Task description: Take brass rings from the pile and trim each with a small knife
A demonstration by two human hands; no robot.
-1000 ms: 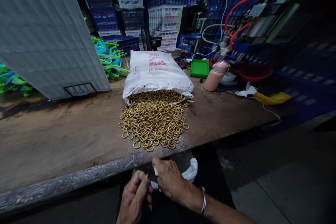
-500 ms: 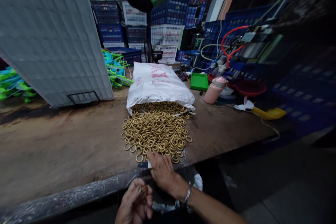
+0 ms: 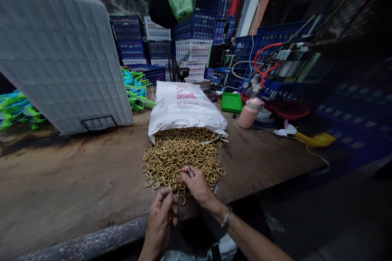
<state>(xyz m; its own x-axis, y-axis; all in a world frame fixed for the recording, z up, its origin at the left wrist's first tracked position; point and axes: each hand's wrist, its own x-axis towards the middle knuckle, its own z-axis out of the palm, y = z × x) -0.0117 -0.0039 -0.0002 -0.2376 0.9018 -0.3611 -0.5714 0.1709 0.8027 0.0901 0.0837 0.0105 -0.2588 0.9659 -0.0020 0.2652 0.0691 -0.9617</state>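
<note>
A heap of gold-coloured metal rings spills from the mouth of a white sack with red print, lying on the table. My right hand is over the near part of the heap. Its thumb and fingers are closed on a thin, narrow piece, which looks metallic; its kind is unclear. To its left, at the table edge, my left hand has curled fingers. A bit of gold colour, seemingly a ring, shows between them, mostly hidden.
A large pale padded panel stands on the left, with green and blue plastic pieces behind it. Right of the sack are a green tray, a pink bottle and a yellow scoop. Stacked crates fill the back.
My right hand has moved from the table's edge up onto the rings and now pinches the thin piece. My left hand has risen closer to the heap. The view has tilted upward slightly.
</note>
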